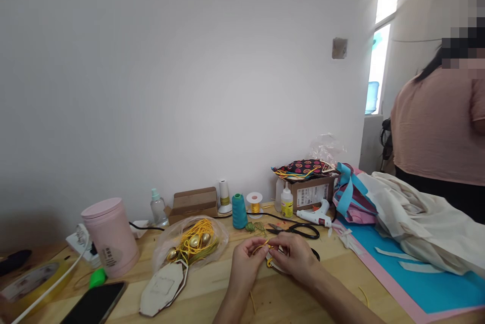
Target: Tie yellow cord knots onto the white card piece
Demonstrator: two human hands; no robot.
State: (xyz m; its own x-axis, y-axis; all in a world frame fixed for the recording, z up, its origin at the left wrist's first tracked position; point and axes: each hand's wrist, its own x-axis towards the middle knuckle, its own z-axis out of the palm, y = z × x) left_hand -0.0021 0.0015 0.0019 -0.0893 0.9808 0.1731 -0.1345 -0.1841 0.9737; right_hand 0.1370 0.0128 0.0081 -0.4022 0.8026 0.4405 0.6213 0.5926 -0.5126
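Note:
My left hand (244, 262) and my right hand (294, 257) meet over the wooden table (223, 291), both pinching a thin yellow cord (265, 248) that runs between their fingertips. A short loop of the cord hangs below the fingers. Under my right hand lies a small flat piece, mostly hidden. Just left of my hands sits a clear plastic bag (191, 243) with yellow cord and gold beads, and a shaped cardboard piece (162, 288) lies in front of it.
Black scissors (301, 230), a white glue gun (314, 217), a glue bottle (287, 203), a teal thread spool (239, 211) and a cardboard box (312, 190) stand behind. A pink cup (109, 235) and phone (94, 304) are left. Cloth and a blue mat (417, 273) lie right, where another person (439, 127) stands.

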